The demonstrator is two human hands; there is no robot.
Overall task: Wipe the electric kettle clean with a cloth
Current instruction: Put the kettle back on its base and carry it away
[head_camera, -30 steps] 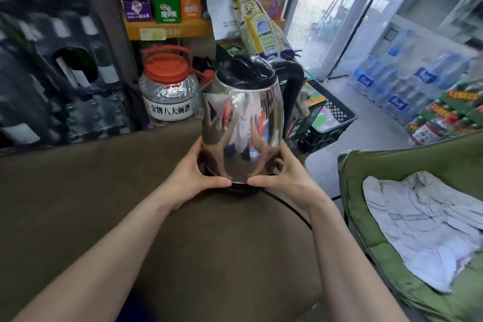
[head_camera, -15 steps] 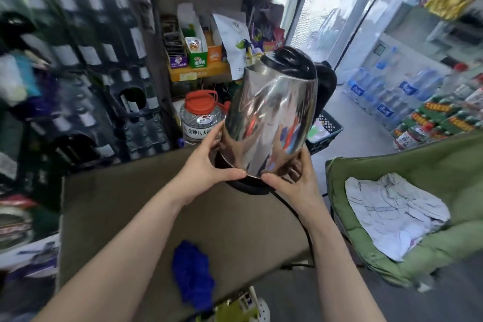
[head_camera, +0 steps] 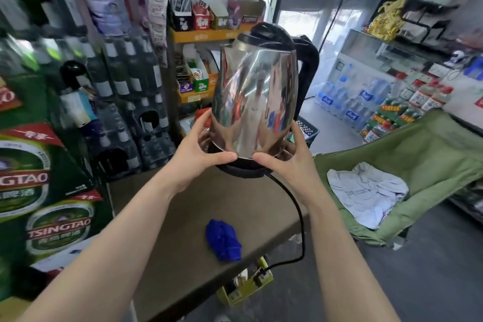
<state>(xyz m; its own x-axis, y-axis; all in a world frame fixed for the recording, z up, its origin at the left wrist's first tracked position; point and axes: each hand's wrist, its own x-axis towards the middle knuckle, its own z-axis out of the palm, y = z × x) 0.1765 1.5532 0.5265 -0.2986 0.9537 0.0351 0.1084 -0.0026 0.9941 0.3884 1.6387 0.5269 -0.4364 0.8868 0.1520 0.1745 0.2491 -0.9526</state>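
Kettle [head_camera: 254, 102] sits at frame centre, steel body, black lid and handle, tilted with the top leaning right. Left hand [head_camera: 198, 157] and right hand [head_camera: 290, 165] both clasp its lower body: thumbs lie across the front just above the bottom rim, tips close but apart, and fingers wrap round the sides and back. Black base [head_camera: 240, 170] is under the kettle, at the far edge of the brown table [head_camera: 170, 256]; can't tell if it touches the tabletop. Cord [head_camera: 298, 212] runs from the base down off the table's right edge. Blue cloth [head_camera: 223, 240] lies crumpled on the table, lower centre, well apart from both hands. Green chair [head_camera: 431, 159] is at right, with a white cloth [head_camera: 366, 196] on its seat. Tsingtao cartons [head_camera: 39, 191] are stacked at left, and bottled-water packs [head_camera: 347, 102] stand on the floor at right.
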